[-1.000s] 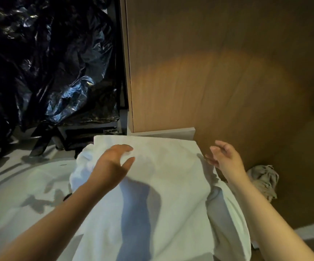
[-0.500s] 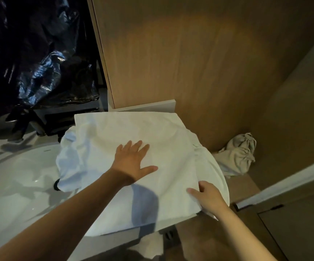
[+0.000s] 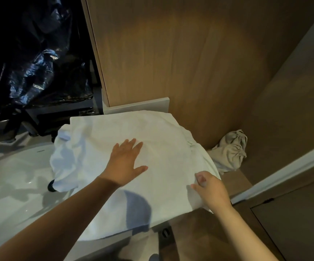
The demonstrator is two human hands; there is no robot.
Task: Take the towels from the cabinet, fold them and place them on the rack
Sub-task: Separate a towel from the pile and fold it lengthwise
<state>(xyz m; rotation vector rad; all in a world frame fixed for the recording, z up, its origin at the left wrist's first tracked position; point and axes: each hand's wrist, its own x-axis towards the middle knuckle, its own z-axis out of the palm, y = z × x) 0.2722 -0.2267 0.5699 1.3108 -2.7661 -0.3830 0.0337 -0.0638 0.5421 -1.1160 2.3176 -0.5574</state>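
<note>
Crinkly black plastic bag (image 3: 29,63) upper left, wood-grain panel (image 3: 190,63) behind, and a grey cloth bundle (image 3: 231,149) mid-right. White soft towel (image 3: 161,132) at centre frame overhangs the glossy white basin (image 3: 11,185). Its far edge is straight, along the panel base. Long axis unclear. Left hand (image 3: 126,162) lies flat on it, fingers straight. Right hand (image 3: 209,189) pinches its right edge.

Left hand (image 3: 126,164) flattened onto towel (image 3: 161,132); right hand (image 3: 210,191) dropped to its edge.
</note>
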